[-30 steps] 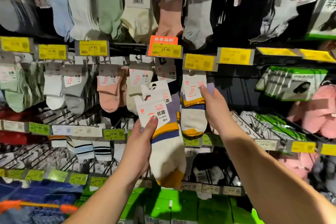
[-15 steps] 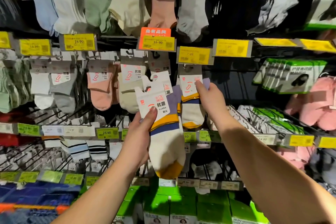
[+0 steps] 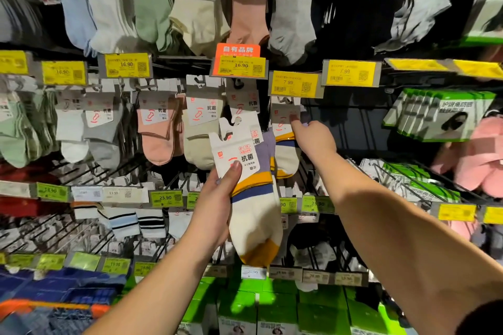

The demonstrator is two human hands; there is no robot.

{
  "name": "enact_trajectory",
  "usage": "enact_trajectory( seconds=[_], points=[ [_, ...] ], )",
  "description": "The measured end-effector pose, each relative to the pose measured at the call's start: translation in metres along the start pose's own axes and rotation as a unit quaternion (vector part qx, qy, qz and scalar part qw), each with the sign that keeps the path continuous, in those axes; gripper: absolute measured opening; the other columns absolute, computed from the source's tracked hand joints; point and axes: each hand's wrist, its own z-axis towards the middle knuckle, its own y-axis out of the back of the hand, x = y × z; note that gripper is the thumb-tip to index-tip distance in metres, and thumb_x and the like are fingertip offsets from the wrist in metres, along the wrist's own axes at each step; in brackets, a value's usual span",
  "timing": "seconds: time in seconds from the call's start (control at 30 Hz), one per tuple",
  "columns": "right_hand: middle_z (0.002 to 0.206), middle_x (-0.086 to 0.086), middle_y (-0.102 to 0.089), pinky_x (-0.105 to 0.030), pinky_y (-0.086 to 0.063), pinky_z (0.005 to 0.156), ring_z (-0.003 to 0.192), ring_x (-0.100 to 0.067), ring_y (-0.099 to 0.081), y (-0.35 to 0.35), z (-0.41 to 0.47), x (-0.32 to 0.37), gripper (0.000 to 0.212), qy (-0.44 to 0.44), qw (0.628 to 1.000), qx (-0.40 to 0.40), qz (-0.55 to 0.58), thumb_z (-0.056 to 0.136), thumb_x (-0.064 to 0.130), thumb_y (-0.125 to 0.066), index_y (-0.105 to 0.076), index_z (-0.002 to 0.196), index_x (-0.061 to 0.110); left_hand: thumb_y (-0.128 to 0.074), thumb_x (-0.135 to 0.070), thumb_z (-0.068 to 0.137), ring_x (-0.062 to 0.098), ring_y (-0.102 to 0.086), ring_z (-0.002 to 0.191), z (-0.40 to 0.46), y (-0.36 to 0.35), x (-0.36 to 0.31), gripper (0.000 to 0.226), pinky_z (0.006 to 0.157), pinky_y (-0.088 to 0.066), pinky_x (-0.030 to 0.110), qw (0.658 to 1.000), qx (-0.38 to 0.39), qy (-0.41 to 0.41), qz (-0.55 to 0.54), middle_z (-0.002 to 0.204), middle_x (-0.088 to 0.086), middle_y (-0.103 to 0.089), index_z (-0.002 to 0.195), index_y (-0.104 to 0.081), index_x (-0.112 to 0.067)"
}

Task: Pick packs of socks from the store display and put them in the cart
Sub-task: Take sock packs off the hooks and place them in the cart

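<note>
Left grip [image 3: 217, 204] around sock pack [image 3: 253, 207]

A shop's sock aisle is showing here. Carded socks [image 3: 155, 128] are hanging in rows from wire hooks [image 3: 408, 174] on a dark display wall. Yellow price tags [image 3: 126, 65] reading 16.90 and 7.99 are sitting along the rails, with an orange promo sign [image 3: 238, 49] above one. Green boxed goods [image 3: 441, 114] are filling the right side and bottom shelf.
</note>
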Motion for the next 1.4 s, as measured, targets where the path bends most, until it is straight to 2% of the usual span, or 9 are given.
enact_trajectory(
  seconds=[0.3,0.43,0.53,0.77,0.87,0.97,1.2,1.3,1.4],
  points=[
    [0.128,-0.010,-0.054,-0.034,-0.039,0.076,0.104,-0.028,-0.056,0.009,-0.022,-0.008,0.062,0.006,0.999,-0.031,0.042,0.095,0.060,-0.050,-0.048,0.130,0.008,-0.062,-0.026,0.092,0.027,-0.074,0.096,0.001,0.010,0.005,0.045,0.080,-0.060,0.038,1.000,0.002,0.006,0.015,0.116,0.012,-0.075,0.133,-0.058,-0.010],
    [0.097,-0.002,-0.059,-0.031,-0.037,0.065,0.081,-0.016,-0.054,0.012,-0.072,-0.013,0.030,0.044,0.986,0.002,0.160,0.101,0.049,-0.049,-0.054,0.099,0.019,-0.061,-0.024,0.093,0.026,-0.075,0.096,0.000,0.014,0.008,0.040,0.077,-0.061,0.037,1.000,0.018,0.003,0.017,0.115,0.012,-0.075,0.131,-0.059,-0.013],
    [0.076,-0.003,-0.053,-0.031,-0.039,0.064,0.066,-0.014,-0.049,0.004,-0.124,-0.012,0.031,0.069,0.965,0.080,0.241,0.103,0.045,-0.048,-0.055,0.087,0.019,-0.064,-0.027,0.084,0.024,-0.075,0.094,-0.002,0.013,0.010,0.041,0.081,-0.060,0.039,0.999,0.026,-0.010,0.022,0.111,0.009,-0.076,0.124,-0.062,-0.017],
    [0.074,0.004,-0.051,-0.007,-0.038,0.055,0.054,0.006,-0.048,-0.007,-0.175,-0.004,0.018,0.068,0.946,0.135,0.288,0.091,0.019,-0.070,-0.056,0.099,0.011,-0.070,-0.034,0.077,0.021,-0.072,0.108,-0.004,0.005,0.018,0.057,0.098,-0.052,0.039,0.997,-0.011,-0.038,0.072,0.114,0.005,-0.076,0.128,-0.061,-0.012],
    [0.078,0.008,-0.066,-0.004,-0.042,0.059,0.060,0.012,-0.058,-0.013,-0.176,-0.008,0.018,0.057,0.933,0.161,0.316,0.091,0.006,-0.070,-0.060,0.106,0.005,-0.067,-0.030,0.088,0.010,-0.072,0.105,-0.003,0.007,0.020,0.037,0.092,-0.052,0.027,0.993,-0.013,-0.041,0.106,0.107,-0.008,-0.077,0.122,-0.062,-0.020],
    [0.092,0.004,-0.076,-0.013,-0.051,0.072,0.084,0.000,-0.071,-0.013,-0.174,-0.011,0.016,0.016,0.899,0.199,0.391,0.094,0.003,-0.064,-0.061,0.108,0.010,-0.051,-0.031,0.103,-0.002,-0.071,0.097,-0.002,0.008,0.020,0.017,0.082,-0.052,0.015,0.988,-0.012,-0.044,0.146,0.101,-0.016,-0.076,0.116,-0.061,-0.028],
    [0.115,-0.010,-0.074,-0.046,-0.053,0.100,0.111,-0.028,-0.069,-0.020,-0.164,-0.019,0.043,-0.004,0.861,0.190,0.472,0.083,0.026,-0.066,-0.058,0.122,0.010,-0.052,-0.062,0.090,0.006,-0.065,0.117,0.002,0.011,0.015,0.052,0.108,-0.043,0.036,0.991,-0.025,-0.015,0.131,0.120,-0.014,-0.072,0.132,-0.057,-0.032],
    [0.117,-0.013,-0.073,-0.041,-0.055,0.096,0.109,-0.030,-0.070,-0.021,-0.162,-0.020,0.049,-0.008,0.834,0.192,0.518,0.082,0.023,-0.064,-0.056,0.128,0.006,-0.051,-0.040,0.103,-0.003,-0.065,0.110,0.002,0.013,0.014,0.020,0.097,-0.045,0.026,0.990,-0.040,-0.035,0.132,0.114,-0.021,-0.071,0.122,-0.058,-0.035],
    [0.114,-0.012,-0.075,-0.035,-0.059,0.089,0.103,-0.026,-0.072,-0.021,-0.160,-0.018,0.049,0.003,0.817,0.179,0.548,0.081,0.015,-0.065,-0.054,0.128,0.008,-0.051,-0.031,0.104,0.011,-0.066,0.116,-0.002,0.010,0.008,0.018,0.101,-0.049,0.033,0.987,-0.071,-0.043,0.139,0.117,-0.010,-0.073,0.120,-0.060,-0.027]
  ],
)
